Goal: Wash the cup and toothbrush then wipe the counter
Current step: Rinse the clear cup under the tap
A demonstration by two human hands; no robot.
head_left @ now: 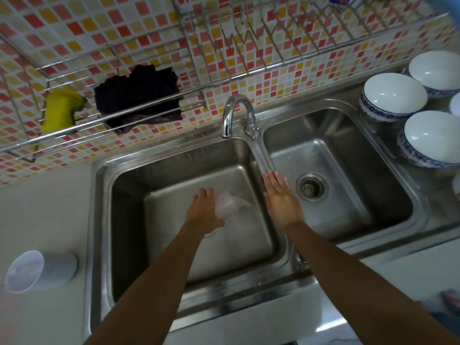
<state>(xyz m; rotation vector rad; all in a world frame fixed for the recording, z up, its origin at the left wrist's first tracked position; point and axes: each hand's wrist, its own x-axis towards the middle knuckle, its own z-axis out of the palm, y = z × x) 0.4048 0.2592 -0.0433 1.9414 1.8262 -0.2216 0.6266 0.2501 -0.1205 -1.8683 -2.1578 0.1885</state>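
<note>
Over the left basin of the stainless steel double sink [99, 220], my left grip [204, 207] is wrapped round a translucent pinkish plastic cup [230, 204], held low above the basin floor. Right grip [280, 197] is released, fingers straight and flat, over the steel divider [263, 158] between the basins, holding nothing.

Progress: I judge cup washing is the step in hand, early in the task. Can't tell if the chrome gooseneck tap [236, 113] is running. No toothbrush in view, so I count that part as left. Wiping the pale counter [37, 207] also looks left to do: the dark crumpled cloth [139, 95] hangs untouched on the far wire rack [191, 107], beside a yellow soft item [59, 110]. A second pale translucent cup [42, 270] sits on the counter near left, well apart from the hands; washed or not, can't tell.

Orientation: the held cup looks tipped over, long axis roughly left to right, base at my palm, open end toward the right. Blur makes the mouth uncertain. The second cup shows its rim toward the near left.
</note>
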